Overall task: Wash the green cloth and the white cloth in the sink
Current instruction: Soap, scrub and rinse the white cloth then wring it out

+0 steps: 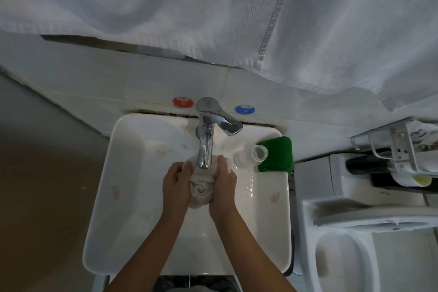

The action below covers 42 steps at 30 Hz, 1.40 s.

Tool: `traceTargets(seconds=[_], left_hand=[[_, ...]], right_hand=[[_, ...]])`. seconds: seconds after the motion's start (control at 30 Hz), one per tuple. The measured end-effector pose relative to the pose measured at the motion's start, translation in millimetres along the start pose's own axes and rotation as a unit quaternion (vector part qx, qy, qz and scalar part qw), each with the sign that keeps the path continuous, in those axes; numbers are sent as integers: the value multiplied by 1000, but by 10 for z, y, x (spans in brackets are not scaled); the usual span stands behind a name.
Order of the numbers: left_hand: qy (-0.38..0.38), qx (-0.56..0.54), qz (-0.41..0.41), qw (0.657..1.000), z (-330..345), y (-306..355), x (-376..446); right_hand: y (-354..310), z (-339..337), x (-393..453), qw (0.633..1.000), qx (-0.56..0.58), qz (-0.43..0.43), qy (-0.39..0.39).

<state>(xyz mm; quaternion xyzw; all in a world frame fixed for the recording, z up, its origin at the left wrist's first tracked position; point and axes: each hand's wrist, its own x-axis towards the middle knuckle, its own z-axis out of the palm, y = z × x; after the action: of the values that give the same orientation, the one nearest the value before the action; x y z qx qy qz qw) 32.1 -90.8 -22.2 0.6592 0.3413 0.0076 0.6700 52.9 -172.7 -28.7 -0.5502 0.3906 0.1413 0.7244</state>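
Head camera over the sink [99, 197]: I am squeezing the white cloth [200, 188], bunched into a roll, directly under the faucet [205, 149] spout. My left hand [175, 185] is curling around the roll's left side, my right hand [222, 187] is clamping its right side, fingers reaching up beside the spout. To rinse it well, I am judging it best to keep the bundle centred beneath the spout, kneading and turning it so every fold gets wet. Farther right, a clear bottle [251, 155] is lying on its side, touching the green cloth [276, 154], which is waiting folded on the basin's right rim.
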Motion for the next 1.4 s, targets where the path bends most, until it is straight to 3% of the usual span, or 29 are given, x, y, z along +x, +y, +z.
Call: traceTargets(seconds=[0.13, 0.3, 0.37, 0.5, 0.6, 0.73, 0.87, 1.17, 1.4], left_hand=[[4, -42, -57, 997, 41, -1, -78], [-29, -70, -38, 996, 106, -88, -349], [-14, -44, -16, 999, 111, -123, -340], [36, 49, 6, 998, 117, -105, -203], [34, 133, 41, 990, 130, -58, -153], [13, 202, 56, 978, 122, -88, -109], [24, 176, 49, 983, 141, -150, -67], [-28, 118, 97, 988, 129, -71, -17], [-63, 44, 40, 996, 38, -45, 10]], right_hand=[[8, -12, 18, 999, 28, 9, 31], [-3, -16, -51, 998, 47, -26, -33], [72, 13, -75, 996, 23, -48, -70], [202, 78, -113, 997, 2, -53, -60], [211, 88, -94, 995, -9, -34, -95], [215, 58, -70, 996, -46, -13, -78], [176, 36, -107, 997, -41, 40, -58], [125, 16, -108, 996, -49, -66, -38], [23, -124, -147, 975, -84, 101, -179]])
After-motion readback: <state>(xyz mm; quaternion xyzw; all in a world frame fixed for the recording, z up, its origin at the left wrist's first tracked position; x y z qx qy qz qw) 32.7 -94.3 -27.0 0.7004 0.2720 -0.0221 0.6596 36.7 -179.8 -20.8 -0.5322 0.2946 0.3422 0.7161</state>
